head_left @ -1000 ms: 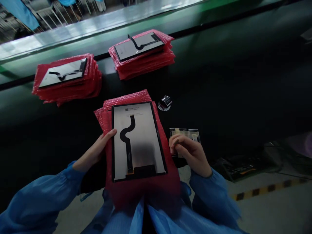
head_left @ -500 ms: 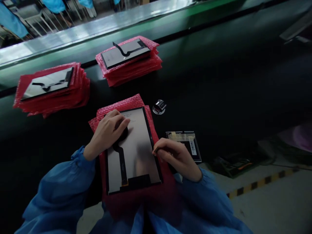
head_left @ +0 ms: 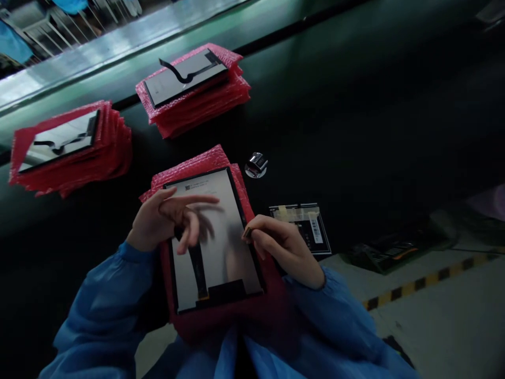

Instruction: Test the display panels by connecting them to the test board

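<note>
A display panel (head_left: 221, 226) with a pale grey back and black edges lies on a red bubble-wrap bag (head_left: 189, 171) in front of me. From its lower end a black flex cable (head_left: 198, 271) rises toward my left hand (head_left: 163, 221). That hand is turned with the index finger stretched over the panel and the other fingers bent apart; whether the cable is gripped behind them cannot be seen. At the panel's right edge, my right hand (head_left: 286, 247) pinches a small dark and gold piece (head_left: 247, 233) between thumb and fingertips.
Two stacks of red bubble-wrap bags, left (head_left: 114, 150) and middle (head_left: 205, 108), each carry a panel with a black cable. Right of my panel are a shiny round object (head_left: 256, 165) and a black labelled panel (head_left: 315, 231). Yellow-black tape (head_left: 430, 281) marks the floor.
My left hand has turned over, its index finger now extended, and the cable is lifted and straighter. My right hand still pinches the small piece. The view has shifted slightly.
</note>
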Tool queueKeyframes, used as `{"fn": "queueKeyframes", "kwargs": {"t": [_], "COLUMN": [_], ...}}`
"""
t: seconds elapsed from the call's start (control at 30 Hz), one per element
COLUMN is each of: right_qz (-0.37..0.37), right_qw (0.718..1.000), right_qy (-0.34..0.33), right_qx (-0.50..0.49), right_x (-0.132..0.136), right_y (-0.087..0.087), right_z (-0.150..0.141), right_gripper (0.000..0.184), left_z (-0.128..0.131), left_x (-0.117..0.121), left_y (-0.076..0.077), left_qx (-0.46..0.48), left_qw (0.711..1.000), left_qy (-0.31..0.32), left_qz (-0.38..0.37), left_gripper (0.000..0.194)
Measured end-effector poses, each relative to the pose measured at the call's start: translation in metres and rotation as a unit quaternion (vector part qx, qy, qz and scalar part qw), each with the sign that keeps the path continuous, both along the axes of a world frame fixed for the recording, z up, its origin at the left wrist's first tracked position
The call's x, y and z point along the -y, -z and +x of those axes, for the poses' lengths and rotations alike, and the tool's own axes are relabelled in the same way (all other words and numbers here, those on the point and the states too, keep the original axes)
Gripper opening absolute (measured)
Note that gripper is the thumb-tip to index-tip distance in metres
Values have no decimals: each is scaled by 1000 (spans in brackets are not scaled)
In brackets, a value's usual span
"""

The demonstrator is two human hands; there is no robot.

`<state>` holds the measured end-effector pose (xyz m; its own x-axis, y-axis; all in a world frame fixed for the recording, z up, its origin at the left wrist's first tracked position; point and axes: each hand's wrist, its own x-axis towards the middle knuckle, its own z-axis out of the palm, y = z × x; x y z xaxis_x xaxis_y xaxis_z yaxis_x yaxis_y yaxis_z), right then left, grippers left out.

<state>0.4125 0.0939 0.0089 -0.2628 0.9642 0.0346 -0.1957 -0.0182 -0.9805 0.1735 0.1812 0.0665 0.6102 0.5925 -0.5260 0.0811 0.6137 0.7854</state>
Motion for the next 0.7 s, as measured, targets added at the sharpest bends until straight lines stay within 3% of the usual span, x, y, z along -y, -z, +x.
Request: {"fn": "queueKeyframes", "kwargs": {"t": [0.13, 0.3, 0.4, 0.5, 0.63, 0.7], "right_qz": [10, 18, 37, 47, 50, 53], "right_qw": [1000, 999, 997, 994, 994, 994], "right_qy": [15, 18, 32, 40, 41, 40], "right_qx": [12, 28, 65, 94, 91, 91], "right_x": [-1, 0, 0, 0, -1, -1], "right_y": [-1, -2, -3, -4, -4, -4], "right_z": [4, 8, 10, 12, 15, 17], "right_gripper": [22, 18, 17, 16, 15, 15], "left_z": [10, 28, 40, 49, 55, 56], "left_x": [9, 32, 46, 54, 56, 57], "left_y": [-2, -7, -12, -18, -22, -21], "left_qx": [31, 91, 100, 98, 112, 84], "left_qw": [998, 993, 992, 992, 988, 992], "left_qy": [51, -37, -70, -70, -46, -52], "left_qz": [-3, -61, -38, -30, -95, -79], "left_gripper": [46, 19, 14, 18, 49, 47]}}
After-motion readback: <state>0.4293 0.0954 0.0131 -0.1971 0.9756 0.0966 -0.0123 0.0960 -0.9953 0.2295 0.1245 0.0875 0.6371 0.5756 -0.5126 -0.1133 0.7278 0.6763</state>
